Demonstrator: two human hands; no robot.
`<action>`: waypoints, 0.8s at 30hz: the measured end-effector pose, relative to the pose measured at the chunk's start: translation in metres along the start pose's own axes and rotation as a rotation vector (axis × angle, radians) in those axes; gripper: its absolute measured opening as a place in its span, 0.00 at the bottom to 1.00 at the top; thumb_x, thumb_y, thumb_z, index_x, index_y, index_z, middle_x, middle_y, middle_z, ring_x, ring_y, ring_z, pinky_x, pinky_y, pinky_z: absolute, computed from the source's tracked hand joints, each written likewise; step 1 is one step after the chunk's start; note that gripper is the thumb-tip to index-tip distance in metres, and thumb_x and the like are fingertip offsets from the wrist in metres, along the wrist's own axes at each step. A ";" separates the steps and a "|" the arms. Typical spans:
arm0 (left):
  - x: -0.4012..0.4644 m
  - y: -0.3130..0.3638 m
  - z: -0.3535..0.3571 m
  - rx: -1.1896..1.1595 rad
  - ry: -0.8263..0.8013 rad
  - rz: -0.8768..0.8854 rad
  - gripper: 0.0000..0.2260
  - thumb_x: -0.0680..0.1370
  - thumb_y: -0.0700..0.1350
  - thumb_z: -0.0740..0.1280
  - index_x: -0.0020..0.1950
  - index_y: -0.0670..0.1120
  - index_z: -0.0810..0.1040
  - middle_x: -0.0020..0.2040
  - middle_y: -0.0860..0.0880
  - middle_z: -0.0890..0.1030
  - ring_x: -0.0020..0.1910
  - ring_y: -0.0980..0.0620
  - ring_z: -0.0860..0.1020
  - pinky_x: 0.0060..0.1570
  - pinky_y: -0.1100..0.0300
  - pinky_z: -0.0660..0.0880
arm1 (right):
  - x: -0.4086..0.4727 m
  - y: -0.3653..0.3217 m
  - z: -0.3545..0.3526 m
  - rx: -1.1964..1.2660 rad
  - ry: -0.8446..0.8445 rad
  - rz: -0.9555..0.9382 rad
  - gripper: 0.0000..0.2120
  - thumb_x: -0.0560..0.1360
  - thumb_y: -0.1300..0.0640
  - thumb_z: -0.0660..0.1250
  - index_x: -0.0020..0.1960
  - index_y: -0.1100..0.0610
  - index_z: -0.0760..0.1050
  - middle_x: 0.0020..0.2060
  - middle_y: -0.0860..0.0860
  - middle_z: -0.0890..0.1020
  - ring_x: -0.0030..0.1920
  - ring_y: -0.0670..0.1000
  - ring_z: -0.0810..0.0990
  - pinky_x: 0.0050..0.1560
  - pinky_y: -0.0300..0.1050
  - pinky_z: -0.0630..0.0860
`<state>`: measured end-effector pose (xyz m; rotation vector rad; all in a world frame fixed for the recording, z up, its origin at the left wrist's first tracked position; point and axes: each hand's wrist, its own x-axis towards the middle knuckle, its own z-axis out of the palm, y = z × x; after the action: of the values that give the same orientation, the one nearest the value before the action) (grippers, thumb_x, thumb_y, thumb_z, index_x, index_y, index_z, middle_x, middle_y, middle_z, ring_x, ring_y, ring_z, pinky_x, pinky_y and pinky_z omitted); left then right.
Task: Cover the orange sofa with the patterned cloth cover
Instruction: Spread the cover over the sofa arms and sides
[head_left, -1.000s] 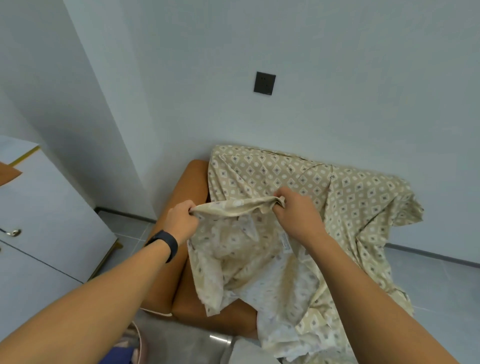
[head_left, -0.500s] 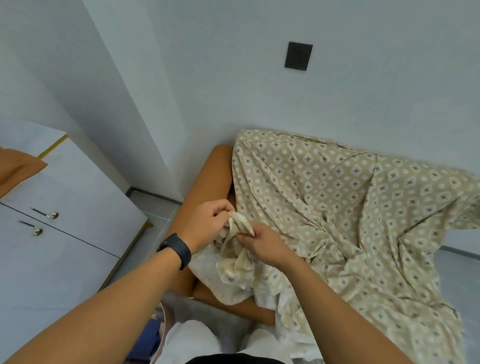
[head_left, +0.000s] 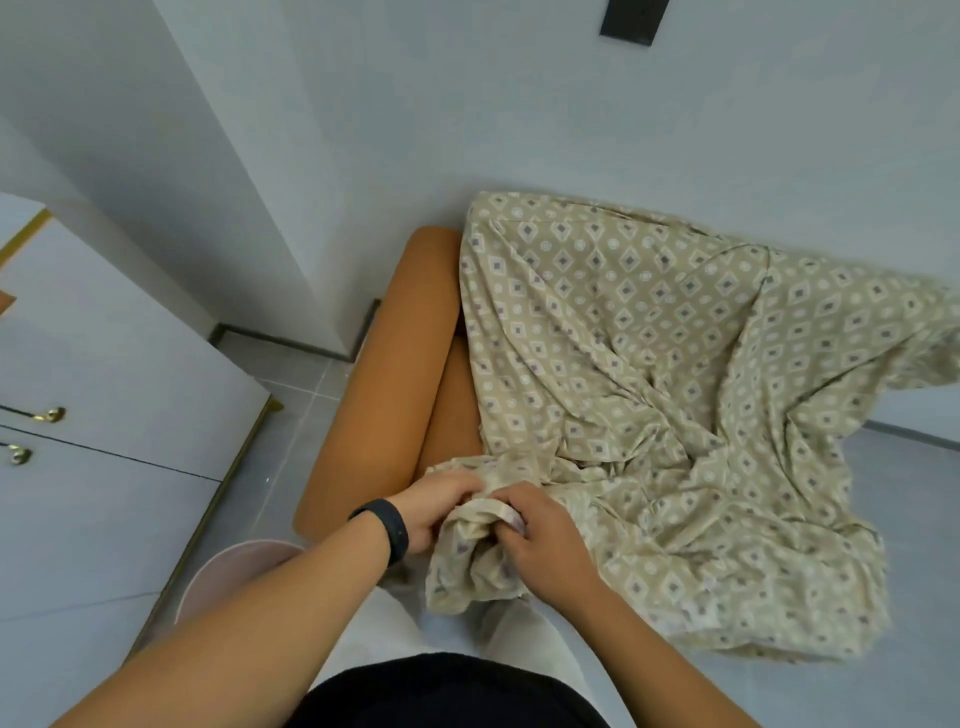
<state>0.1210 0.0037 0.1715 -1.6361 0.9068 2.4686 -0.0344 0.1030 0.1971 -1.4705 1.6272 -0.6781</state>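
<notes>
- Fingers of the left hand (head_left: 439, 506) curl into a bunched corner of the patterned cloth cover (head_left: 649, 395); fingers of the right hand (head_left: 545, 540) curl round the same bunch, knuckles up, the two hands touching.
- One cover lies rumpled over most of the one orange sofa (head_left: 374, 395), from the backrest down past the front edge; the left armrest and a strip of seat beside it show bare.
- One black wristband (head_left: 387, 530) sits on the left wrist.
- Two brass knobs (head_left: 49, 414) show on the white cabinet (head_left: 119, 374); one dark wall plate (head_left: 628, 21) hangs above.
- Compared with half a second earlier, both hands sit lower, at the sofa's front edge, and the bunch hangs over it.
</notes>
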 end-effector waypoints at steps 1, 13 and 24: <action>0.005 -0.002 -0.008 0.064 0.075 0.026 0.16 0.73 0.51 0.69 0.58 0.46 0.79 0.48 0.42 0.78 0.39 0.47 0.76 0.37 0.56 0.71 | -0.002 0.006 0.007 -0.019 -0.021 0.073 0.11 0.76 0.58 0.65 0.53 0.45 0.79 0.47 0.41 0.80 0.49 0.41 0.78 0.51 0.39 0.75; -0.005 -0.034 -0.045 0.221 0.040 0.400 0.13 0.79 0.39 0.64 0.36 0.48 0.72 0.35 0.50 0.71 0.37 0.54 0.70 0.41 0.60 0.68 | 0.013 -0.016 0.038 0.465 0.069 0.739 0.17 0.76 0.42 0.63 0.55 0.51 0.82 0.51 0.52 0.84 0.45 0.51 0.80 0.47 0.44 0.75; -0.043 -0.061 -0.038 0.290 0.131 0.452 0.10 0.81 0.43 0.65 0.44 0.38 0.78 0.36 0.52 0.79 0.37 0.55 0.77 0.41 0.60 0.73 | 0.017 -0.034 0.073 0.333 0.051 0.617 0.14 0.77 0.56 0.60 0.34 0.55 0.65 0.32 0.51 0.68 0.35 0.49 0.67 0.41 0.50 0.66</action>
<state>0.1921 0.0470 0.1712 -1.6495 1.7295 2.3358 0.0457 0.0905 0.1833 -0.6625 1.7778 -0.5903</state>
